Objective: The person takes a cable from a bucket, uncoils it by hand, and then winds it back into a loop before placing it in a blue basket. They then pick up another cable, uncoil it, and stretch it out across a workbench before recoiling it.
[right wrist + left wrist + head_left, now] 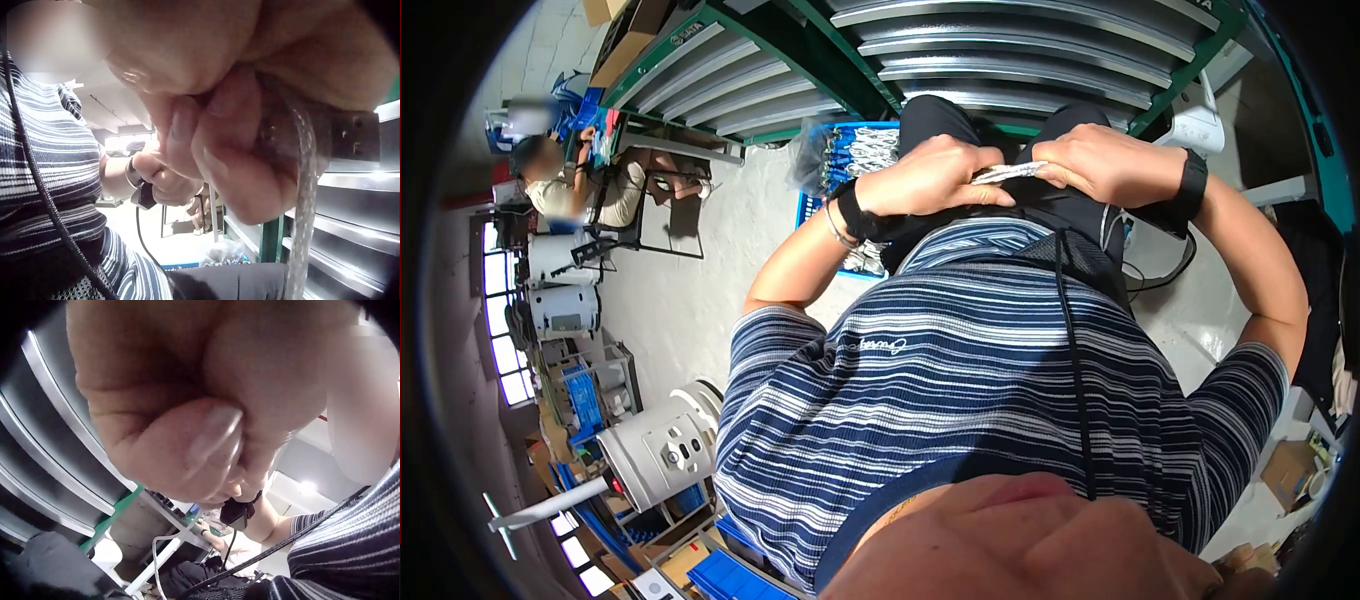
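Above the lap, a clear-sheathed USB cable (1010, 172) is held between both hands: the left hand (930, 178) is curled round one end, and the right hand (1100, 165) pinches the other.

The person wears a short-sleeved shirt (960, 350) in dark blue with fine white and pale blue horizontal stripes, a small white script logo stitched on the chest, and a plain dark blue hem band. Dark trousers (1000, 130) cover the legs beyond the fingers. Behind the fingers of the left hand (930, 175) sit a broad black wrist strap (855, 212) and a thin metal bangle (836, 228). Behind the fingers of the right hand (1100, 160) sits another black strap (1190, 190). A thin black cord (1072, 330) runs down the shirt front, over a black mesh panel (1085, 255).
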A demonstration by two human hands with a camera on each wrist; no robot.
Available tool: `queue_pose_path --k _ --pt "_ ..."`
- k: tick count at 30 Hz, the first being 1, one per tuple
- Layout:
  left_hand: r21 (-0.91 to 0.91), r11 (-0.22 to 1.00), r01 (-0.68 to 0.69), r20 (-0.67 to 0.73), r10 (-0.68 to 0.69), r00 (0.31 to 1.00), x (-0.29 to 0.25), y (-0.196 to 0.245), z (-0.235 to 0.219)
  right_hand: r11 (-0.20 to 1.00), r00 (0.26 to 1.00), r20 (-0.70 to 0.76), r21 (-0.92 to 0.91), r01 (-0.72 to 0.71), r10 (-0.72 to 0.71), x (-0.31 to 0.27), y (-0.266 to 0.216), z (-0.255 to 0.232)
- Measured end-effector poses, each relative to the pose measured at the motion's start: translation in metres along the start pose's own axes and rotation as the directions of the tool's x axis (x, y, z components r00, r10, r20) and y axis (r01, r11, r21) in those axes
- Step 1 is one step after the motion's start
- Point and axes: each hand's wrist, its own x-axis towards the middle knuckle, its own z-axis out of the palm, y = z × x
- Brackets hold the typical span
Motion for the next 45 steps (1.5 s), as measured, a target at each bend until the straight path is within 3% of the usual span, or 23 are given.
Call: queue_pose_path --k 2,4,6,7,8,10,11,12,14,15,16,18,19,20,22,24,26,29,32,34,39,41,45 --pt "0.335 0.941 0.047 -0.156 0.006 0.988 0.005 0.008 0.002 0.992 0.995 -0.049 -0.09 -0.086 0.082 0.004 0.007 0.006" --pt "0.35 0.931 0.1 -0.14 -0.053 0.989 0.015 0.015 0.006 0.988 0.996 -0.07 -0.139 -0.066 0.057 0.012 0.009 0.011" --pt "0.213 0.971 0.108 -0.175 -0.071 0.982 0.026 0.013 0.016 0.993 1.0 -0.015 -0.114 0.022 -0.024 0.022 0.016 0.012" --pt "0.091 0.985 0.149 -0.077 -0.143 0.987 0.029 0.01 0.016 0.987 0.998 0.003 -0.147 0.061 -0.061 0.022 0.016 0.009" --pt "0.102 0.985 0.142 -0.065 -0.136 0.989 0.031 0.008 0.015 0.988 0.998 -0.014 -0.146 0.057 -0.06 0.023 0.021 0.009" --pt "-0.278 0.928 0.248 0.088 -0.233 0.969 0.034 0.003 0.018 0.995 0.996 0.004 0.051 0.09 -0.09 0.026 0.033 0.009" --pt "-0.307 0.942 0.135 -0.012 -0.145 0.989 0.032 -0.004 0.025 0.984 0.991 0.027 0.125 0.127 -0.131 0.024 0.037 0.007" --pt "-0.306 0.942 0.135 0.003 -0.141 0.99 0.032 -0.009 0.027 0.983 0.992 0.015 0.133 0.123 -0.126 0.019 0.041 0.004" --pt "-0.175 0.933 0.315 0.09 -0.304 0.949 0.031 -0.009 0.018 1.0 0.998 -0.061 0.02 -0.003 0.004 0.01 0.046 -0.007" --pt "-0.25 0.902 0.353 0.074 -0.346 0.935 0.028 -0.018 0.021 0.994 0.983 -0.178 0.11 -0.023 0.042 0.002 0.054 -0.009" --pt "-0.337 0.881 0.333 0.053 -0.335 0.941 0.026 -0.025 0.022 0.993 0.918 -0.393 0.082 0.085 -0.046 -0.005 0.071 -0.006" --pt "-0.404 0.787 0.465 0.097 -0.469 0.878 0.023 -0.029 0.018 0.969 0.798 -0.587 0.246 0.013 0.138 -0.021 0.076 -0.006" --pt "-0.401 0.791 0.462 0.087 -0.469 0.879 0.024 -0.028 0.017 0.98 0.777 -0.605 0.185 -0.076 0.174 -0.027 0.084 -0.005" --pt "-0.487 0.749 0.45 0.086 -0.471 0.878 0.025 -0.026 0.017 0.968 0.776 -0.601 0.245 -0.047 0.19 -0.032 0.086 0.003" --pt "-0.558 0.709 0.431 0.085 -0.468 0.88 0.027 -0.021 0.019 0.945 0.826 -0.498 0.303 -0.121 0.265 -0.034 0.083 0.024" --pt "-0.737 0.545 0.399 0.106 -0.49 0.865 0.033 -0.02 0.024 0.946 0.829 -0.53 0.323 0.004 0.178 -0.031 0.082 0.047" --pt "-0.76 0.523 0.387 0.109 -0.485 0.868 0.038 -0.021 0.025 0.926 0.809 -0.558 0.375 0.049 0.183 -0.025 0.071 0.056" --pt "-0.839 0.424 0.341 0.076 -0.529 0.845 0.042 -0.015 0.022 0.938 0.797 -0.565 0.345 -0.005 0.212 -0.019 0.057 0.049" --pt "-0.86 0.408 0.307 0.032 -0.557 0.83 0.046 -0.012 0.021 0.953 0.78 -0.575 0.291 -0.086 0.246 -0.013 0.037 0.046" --pt "-0.86 0.415 0.297 0.011 -0.568 0.823 0.049 -0.013 0.028 0.971 0.71 -0.671 0.225 -0.078 0.212 -0.004 0.034 0.051" --pt "-0.877 0.438 0.198 -0.093 -0.558 0.824 0.051 -0.008 0.032 0.969 0.733 -0.636 0.195 -0.149 0.241 0.005 0.028 0.051" --pt "-0.802 0.572 0.174 -0.207 -0.539 0.817 0.053 -0.005 0.033 0.991 0.683 -0.718 0.097 -0.093 0.134 0.01 0.025 0.055" --pt "-0.735 0.65 0.193 -0.251 -0.525 0.813 0.056 -0.007 0.034 0.993 0.7 -0.704 0.08 -0.084 0.116 0.015 0.021 0.055"
